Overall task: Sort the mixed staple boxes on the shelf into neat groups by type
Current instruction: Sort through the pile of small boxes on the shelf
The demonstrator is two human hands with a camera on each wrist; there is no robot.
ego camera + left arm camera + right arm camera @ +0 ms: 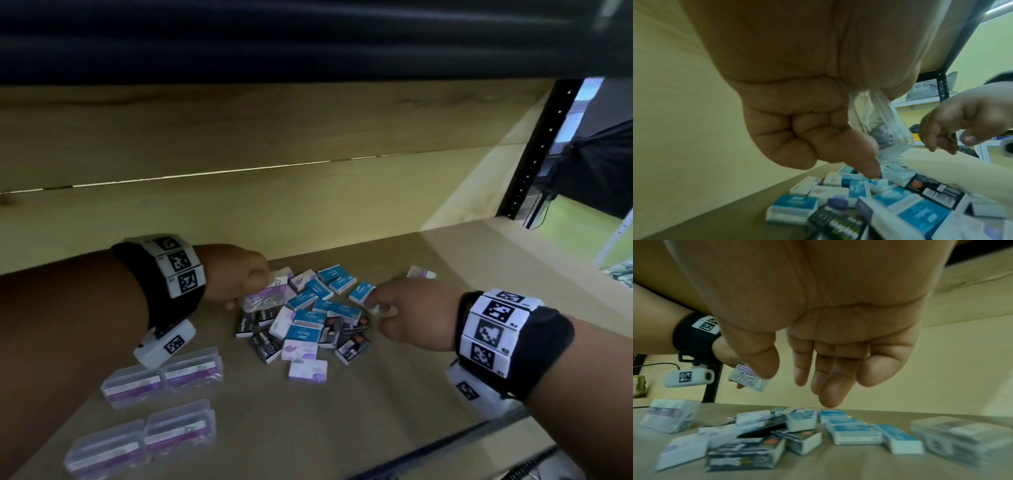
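shelf [342, 428], wooden board, back wall pale wood.

item 1: mixed pile of staple boxes [308, 318], mid-shelf toward the back edge; blue boxes [334, 279], white-and-purple boxes [307, 369] and black boxes [265, 346] lie jumbled, touching and overlapping.

item 2: four clear plastic cases [161, 380] with purple labels, set in two pairs near the front left corner, apart from the pile.

item 3: one clear plastic case [879, 126] of paper clips, raised off the shelf above the pile's left side, pinched in the left hand [236, 274]; fingers curled round it.

item 4: one more clear case [420, 273] at the pile's back right, flat on the shelf.

right hand [414, 315]: over the pile's right side, fingers loosely extended downward, holding nothing; whether the fingertips touch a box cannot be told.
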